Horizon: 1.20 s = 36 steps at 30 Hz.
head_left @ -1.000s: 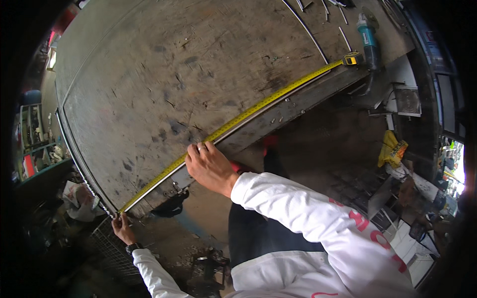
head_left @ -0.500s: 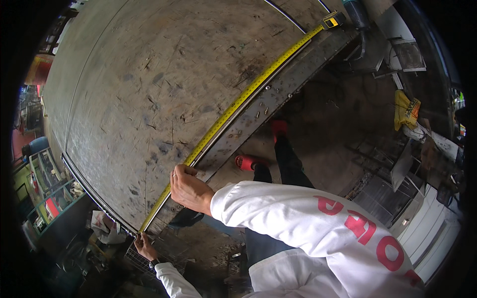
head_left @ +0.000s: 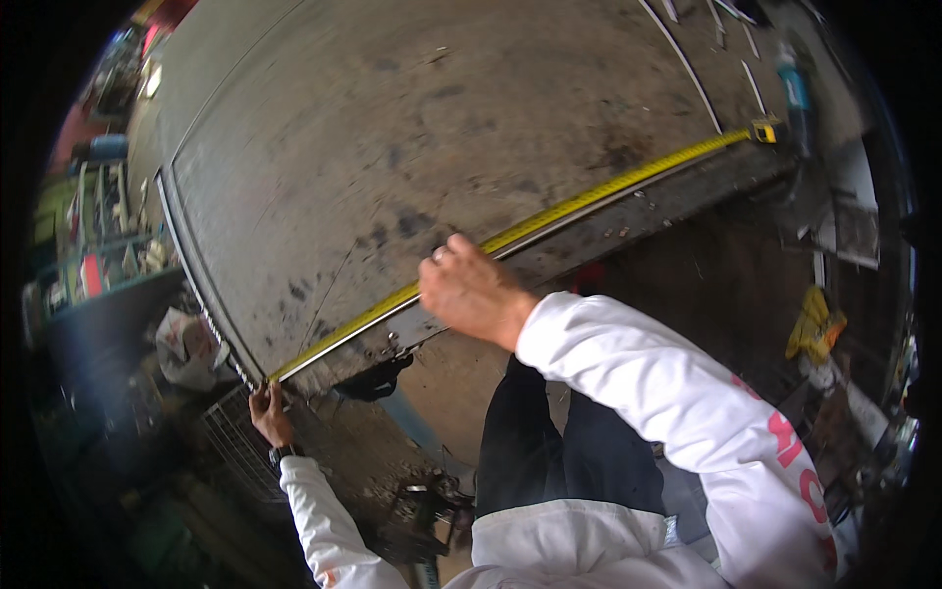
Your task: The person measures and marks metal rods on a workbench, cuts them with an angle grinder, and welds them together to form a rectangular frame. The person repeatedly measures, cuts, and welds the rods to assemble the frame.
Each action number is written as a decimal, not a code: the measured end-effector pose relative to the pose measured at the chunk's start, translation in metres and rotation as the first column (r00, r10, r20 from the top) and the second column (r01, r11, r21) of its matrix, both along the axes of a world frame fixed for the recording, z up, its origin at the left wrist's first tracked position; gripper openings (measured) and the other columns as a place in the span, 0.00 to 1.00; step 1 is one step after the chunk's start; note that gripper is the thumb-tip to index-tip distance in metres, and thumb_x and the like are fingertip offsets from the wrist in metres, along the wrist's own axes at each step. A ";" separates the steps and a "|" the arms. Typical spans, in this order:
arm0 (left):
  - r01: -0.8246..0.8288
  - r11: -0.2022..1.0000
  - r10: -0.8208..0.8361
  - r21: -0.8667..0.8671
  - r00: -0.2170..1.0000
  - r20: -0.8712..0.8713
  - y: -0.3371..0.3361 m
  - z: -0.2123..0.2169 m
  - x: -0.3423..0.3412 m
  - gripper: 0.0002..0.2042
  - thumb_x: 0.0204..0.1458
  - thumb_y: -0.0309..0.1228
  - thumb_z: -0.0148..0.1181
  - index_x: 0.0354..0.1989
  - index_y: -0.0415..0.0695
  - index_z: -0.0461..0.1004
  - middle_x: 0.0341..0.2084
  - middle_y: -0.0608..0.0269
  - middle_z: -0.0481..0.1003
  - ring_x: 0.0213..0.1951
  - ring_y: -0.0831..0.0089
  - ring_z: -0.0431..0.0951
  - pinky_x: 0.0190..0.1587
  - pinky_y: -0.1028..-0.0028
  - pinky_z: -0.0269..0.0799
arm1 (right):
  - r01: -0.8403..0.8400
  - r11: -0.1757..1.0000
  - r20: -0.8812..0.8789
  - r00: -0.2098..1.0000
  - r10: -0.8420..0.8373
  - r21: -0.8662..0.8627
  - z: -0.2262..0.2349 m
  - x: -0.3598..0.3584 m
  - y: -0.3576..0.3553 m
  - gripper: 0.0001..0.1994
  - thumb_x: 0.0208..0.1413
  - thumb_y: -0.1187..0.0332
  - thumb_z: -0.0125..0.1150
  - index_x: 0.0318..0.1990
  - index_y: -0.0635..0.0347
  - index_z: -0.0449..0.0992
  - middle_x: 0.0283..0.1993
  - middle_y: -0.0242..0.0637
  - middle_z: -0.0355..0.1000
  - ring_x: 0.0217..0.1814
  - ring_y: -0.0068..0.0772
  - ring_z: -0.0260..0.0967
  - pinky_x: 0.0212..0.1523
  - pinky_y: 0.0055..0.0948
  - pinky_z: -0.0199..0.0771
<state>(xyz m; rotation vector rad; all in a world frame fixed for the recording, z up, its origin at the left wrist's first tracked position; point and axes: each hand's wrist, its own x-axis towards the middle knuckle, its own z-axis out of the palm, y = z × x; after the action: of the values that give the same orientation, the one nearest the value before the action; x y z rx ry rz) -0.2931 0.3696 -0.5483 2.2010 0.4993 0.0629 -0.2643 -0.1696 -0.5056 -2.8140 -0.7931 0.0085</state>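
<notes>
A yellow tape measure blade (head_left: pixel 608 187) stretches along the worktable's near edge, with its black and yellow case (head_left: pixel 765 131) at the far right end. Close beside the blade runs a thin silver metal rod (head_left: pixel 577 215). At the table's left corner, my left hand (head_left: pixel 271 417) pinches the blade's end; the rod's end is next to it. My right hand (head_left: pixel 476 294) lies across blade and rod left of the middle, fingers curled and closed. What sits under those fingers is hidden.
The large, stained worktable (head_left: pixel 363 128) has several thin metal strips (head_left: pixel 687 64) at its far right. A teal and black power tool (head_left: pixel 793 88) rests near the tape case. Below the left corner are a white bag (head_left: pixel 186 348) and a wire rack (head_left: pixel 238 442). A yellow bag (head_left: pixel 814 324) lies at right.
My view has turned, so the table edge lies flatter across it. My right hand has moved right along the tape, away from my left hand, which stays at the corner.
</notes>
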 end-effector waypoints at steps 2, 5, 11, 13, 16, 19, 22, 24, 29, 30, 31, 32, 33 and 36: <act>-0.044 0.996 0.047 -0.080 0.998 0.035 -0.008 -0.001 -0.001 0.13 0.59 0.31 0.74 0.47 0.40 0.78 0.32 0.75 0.74 0.35 0.85 0.70 0.40 0.81 0.67 | -0.021 0.999 0.037 0.999 0.020 0.028 -0.003 0.001 -0.005 0.07 0.60 0.69 0.62 0.31 0.53 0.85 0.31 0.31 0.77 0.39 0.30 0.79 0.49 0.36 0.70; -0.062 0.994 0.067 -0.084 0.996 0.051 -0.011 -0.002 -0.007 0.13 0.60 0.31 0.74 0.47 0.39 0.79 0.35 0.74 0.74 0.37 0.84 0.70 0.42 0.81 0.69 | -0.041 0.996 0.036 0.999 0.038 0.077 -0.004 0.002 -0.008 0.07 0.59 0.70 0.62 0.31 0.54 0.84 0.32 0.31 0.77 0.40 0.31 0.79 0.49 0.35 0.73; -0.081 0.991 0.095 -0.108 0.987 0.131 -0.020 -0.010 -0.009 0.13 0.59 0.31 0.74 0.47 0.39 0.80 0.36 0.73 0.75 0.37 0.84 0.70 0.42 0.81 0.68 | -0.045 0.987 -0.009 0.999 0.047 0.155 0.002 0.006 -0.014 0.05 0.52 0.77 0.58 0.27 0.56 0.76 0.33 0.36 0.72 0.39 0.39 0.76 0.44 0.37 0.70; -0.104 0.986 0.123 -0.130 0.982 0.144 -0.017 -0.013 -0.014 0.12 0.59 0.32 0.75 0.46 0.41 0.80 0.36 0.74 0.75 0.36 0.85 0.69 0.40 0.81 0.67 | -0.070 0.994 -0.034 0.997 0.073 0.083 0.006 0.007 -0.013 0.05 0.56 0.74 0.59 0.30 0.55 0.80 0.33 0.34 0.75 0.41 0.35 0.78 0.47 0.36 0.73; -0.117 0.980 0.142 -0.161 0.978 0.154 -0.028 -0.012 -0.012 0.11 0.59 0.33 0.75 0.44 0.43 0.81 0.34 0.76 0.74 0.34 0.86 0.67 0.37 0.82 0.64 | -0.075 0.996 -0.046 0.996 0.077 0.047 0.007 0.008 -0.012 0.06 0.58 0.72 0.59 0.30 0.55 0.82 0.33 0.34 0.76 0.41 0.35 0.79 0.48 0.36 0.74; -0.110 0.979 0.136 -0.173 0.980 0.143 -0.032 -0.009 -0.010 0.12 0.58 0.34 0.76 0.44 0.43 0.81 0.33 0.77 0.73 0.34 0.86 0.66 0.37 0.82 0.63 | -0.065 0.991 -0.019 0.998 0.067 0.119 0.004 0.009 -0.014 0.05 0.53 0.76 0.59 0.28 0.56 0.77 0.32 0.36 0.73 0.39 0.39 0.77 0.45 0.37 0.72; -0.104 0.987 0.120 -0.118 0.983 0.139 -0.028 -0.009 -0.010 0.13 0.58 0.34 0.76 0.45 0.43 0.80 0.32 0.77 0.72 0.34 0.86 0.67 0.37 0.82 0.64 | -0.059 0.985 0.005 0.998 0.059 0.164 0.004 0.009 -0.013 0.05 0.51 0.79 0.58 0.27 0.57 0.75 0.32 0.37 0.71 0.38 0.40 0.76 0.44 0.38 0.71; -0.101 0.993 0.110 -0.062 0.981 0.161 -0.024 -0.011 -0.010 0.13 0.58 0.35 0.76 0.45 0.42 0.80 0.32 0.77 0.72 0.34 0.86 0.67 0.37 0.82 0.64 | -0.054 0.989 -0.012 0.998 0.056 0.135 0.006 0.009 -0.010 0.05 0.53 0.77 0.59 0.28 0.57 0.77 0.32 0.36 0.73 0.39 0.39 0.77 0.46 0.37 0.72; -0.114 0.990 0.125 -0.089 0.983 0.136 -0.024 -0.009 -0.012 0.14 0.58 0.34 0.76 0.46 0.41 0.80 0.33 0.76 0.72 0.34 0.85 0.67 0.36 0.82 0.64 | -0.040 0.997 -0.080 0.996 0.046 0.068 0.010 0.008 -0.007 0.06 0.57 0.73 0.59 0.31 0.55 0.81 0.35 0.36 0.77 0.43 0.36 0.79 0.48 0.37 0.73; -0.109 0.989 0.122 -0.098 0.983 0.135 -0.026 -0.009 -0.010 0.14 0.58 0.34 0.76 0.46 0.41 0.80 0.33 0.76 0.72 0.33 0.85 0.67 0.36 0.82 0.64 | -0.030 0.996 -0.079 0.996 0.036 0.084 0.010 0.006 -0.009 0.06 0.57 0.73 0.59 0.31 0.55 0.81 0.35 0.36 0.77 0.43 0.36 0.79 0.48 0.37 0.73; -0.102 0.989 0.116 -0.108 0.984 0.134 -0.027 -0.007 -0.008 0.14 0.58 0.34 0.76 0.46 0.41 0.80 0.33 0.76 0.72 0.33 0.85 0.66 0.35 0.82 0.64 | -0.017 0.995 -0.079 0.997 0.025 0.099 0.009 0.004 -0.010 0.06 0.57 0.73 0.58 0.31 0.56 0.81 0.36 0.36 0.77 0.44 0.37 0.78 0.48 0.38 0.73; -0.095 0.991 0.108 -0.091 0.983 0.149 -0.024 -0.012 -0.011 0.14 0.58 0.34 0.76 0.47 0.41 0.80 0.32 0.76 0.72 0.32 0.85 0.66 0.34 0.82 0.63 | -0.009 0.993 -0.075 0.997 0.018 0.119 0.008 0.002 -0.010 0.06 0.57 0.74 0.58 0.30 0.56 0.81 0.36 0.37 0.77 0.44 0.38 0.78 0.48 0.38 0.72; -0.079 0.993 0.093 -0.084 0.981 0.173 -0.028 -0.012 -0.005 0.15 0.58 0.34 0.76 0.47 0.41 0.80 0.32 0.76 0.71 0.31 0.86 0.66 0.33 0.82 0.63 | 0.015 0.990 -0.081 0.997 -0.003 0.144 0.008 0.001 -0.013 0.06 0.57 0.74 0.58 0.31 0.57 0.81 0.36 0.38 0.76 0.44 0.39 0.78 0.48 0.38 0.72; -0.134 0.973 0.154 -0.188 0.983 0.100 -0.031 -0.017 -0.001 0.18 0.59 0.31 0.75 0.54 0.42 0.77 0.33 0.75 0.72 0.32 0.85 0.68 0.33 0.81 0.66 | 0.125 0.953 -0.171 0.982 -0.079 0.275 0.010 -0.008 -0.029 0.05 0.58 0.74 0.60 0.36 0.60 0.82 0.40 0.41 0.78 0.46 0.45 0.78 0.50 0.41 0.74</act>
<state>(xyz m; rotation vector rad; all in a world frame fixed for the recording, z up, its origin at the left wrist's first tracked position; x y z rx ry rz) -0.2940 0.3390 -0.5654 1.9691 0.5776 0.2116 -0.2726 -0.1984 -0.4952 -2.5402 -0.5612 0.0929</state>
